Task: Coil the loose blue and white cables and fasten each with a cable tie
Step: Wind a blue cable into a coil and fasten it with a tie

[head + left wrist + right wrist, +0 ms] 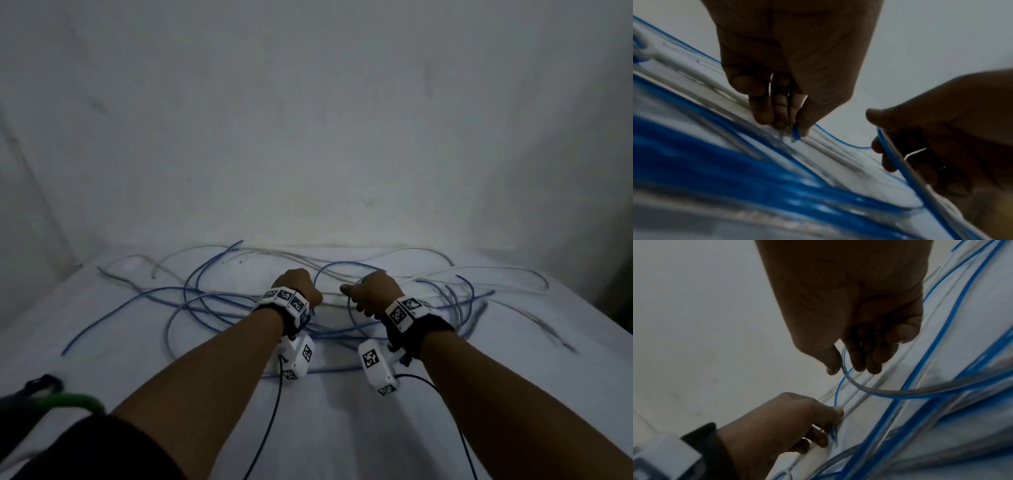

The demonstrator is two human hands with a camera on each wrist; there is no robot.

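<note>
Several loose blue cables (pixel 212 301) lie tangled across the white-covered table (pixel 342 428), with white cables (pixel 507 269) strung along the far side. My left hand (pixel 317 301) pinches a blue cable near its end (pixel 796 133) between thumb and fingertips, low over the cloth. The same cable arcs up (pixel 346 263) to my right hand (pixel 352 298), which grips it between thumb and curled fingers (pixel 844 368). From there it sweeps back to the pile (pixel 900 395). The hands are a short gap apart.
A grey wall stands right behind the table's far edge. A green and black object (pixel 68 401) lies at the near left corner. Black leads (pixel 270 428) hang from the wrist cameras over the bare near part of the cloth.
</note>
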